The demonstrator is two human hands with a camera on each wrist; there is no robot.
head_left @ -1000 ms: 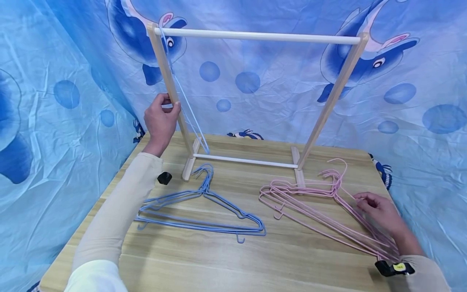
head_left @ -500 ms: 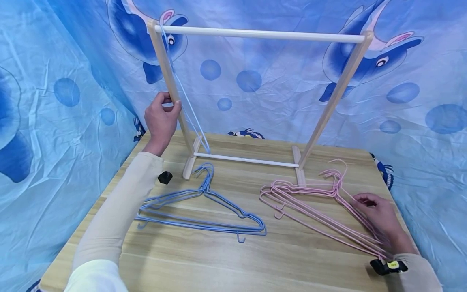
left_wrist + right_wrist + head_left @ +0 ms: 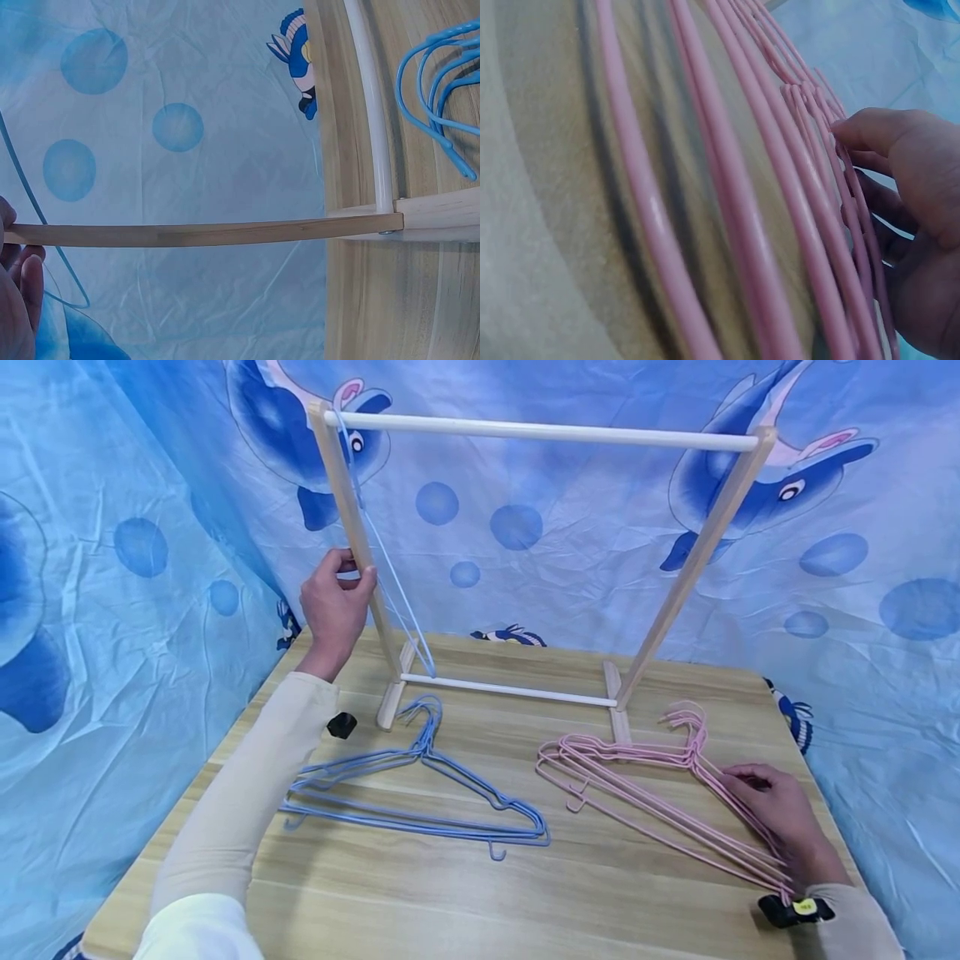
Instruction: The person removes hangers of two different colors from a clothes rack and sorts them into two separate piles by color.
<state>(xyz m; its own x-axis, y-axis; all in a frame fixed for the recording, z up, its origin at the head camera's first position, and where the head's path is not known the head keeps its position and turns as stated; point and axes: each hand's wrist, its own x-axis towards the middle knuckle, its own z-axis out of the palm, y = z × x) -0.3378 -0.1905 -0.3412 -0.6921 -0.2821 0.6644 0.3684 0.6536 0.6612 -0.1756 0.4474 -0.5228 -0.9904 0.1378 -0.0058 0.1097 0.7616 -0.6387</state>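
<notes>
My left hand (image 3: 336, 606) grips the left wooden post (image 3: 347, 514) of a small clothes rack, thumb in front and fingers behind. One blue hanger (image 3: 390, 564) hangs from the left end of its white top rail (image 3: 540, 431). At the right, my right hand (image 3: 776, 802) pinches the right shoulder of a pink hanger in a stack of pink hangers (image 3: 693, 756). The right wrist view shows the thumb and fingers of the right hand (image 3: 922, 180) at the pink wires (image 3: 847, 169). Some fingertips are hidden behind the wires.
A stack of blue hangers (image 3: 423, 756) lies on the wooden table (image 3: 465, 902), left of the pink ones. The rack's white lower rail (image 3: 510, 690) joins its two feet behind the stacks. A blue patterned curtain (image 3: 487, 585) hangs close around the table's back and sides.
The pink hanger hook that stood above the others has dropped down among them, and the right hand has shifted slightly left. The left hand keeps its grip on the post.
</notes>
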